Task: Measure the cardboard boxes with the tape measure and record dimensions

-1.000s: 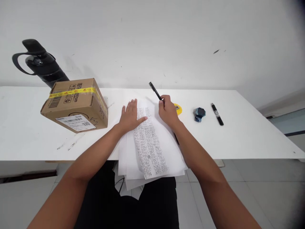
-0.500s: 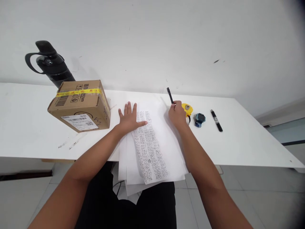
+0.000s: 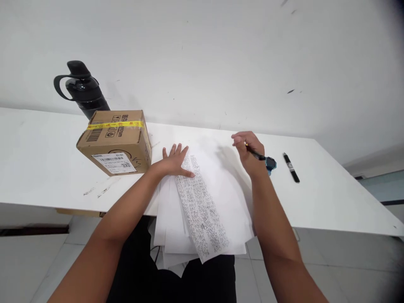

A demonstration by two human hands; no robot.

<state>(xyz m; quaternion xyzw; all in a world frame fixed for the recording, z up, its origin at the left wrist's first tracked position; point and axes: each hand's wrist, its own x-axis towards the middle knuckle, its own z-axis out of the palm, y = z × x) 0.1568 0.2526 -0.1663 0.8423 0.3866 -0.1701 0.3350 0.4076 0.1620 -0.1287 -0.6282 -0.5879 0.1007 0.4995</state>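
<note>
Fingers spread, my left hand (image 3: 174, 163) lies flat on the top of a stack of white paper sheets (image 3: 227, 202). Its thumb rests on a long strip of paper (image 3: 206, 219) covered in dense dark marks, which lies tilted over the stack and hangs past the table edge. My right hand (image 3: 249, 149) is raised beside the upper right of the sheets, closed on a black pen (image 3: 256, 153) that points back toward the wrist. Just behind that wrist, a blue watch (image 3: 270, 164) is partly covered. The yellow tape measure is almost wholly hidden by the right hand.
Left of my hands stands a cardboard box (image 3: 114, 143) with yellow tape and a label. A black bottle (image 3: 86, 90) with a loop handle is behind it. A black marker (image 3: 291, 167) lies at the right on the white table (image 3: 331, 198), which meets the wall.
My right hand has shifted right and over the tape measure. The pen has swung from pointing away to pointing back at my wrist. My left hand stays on the paper; the view moved slightly.
</note>
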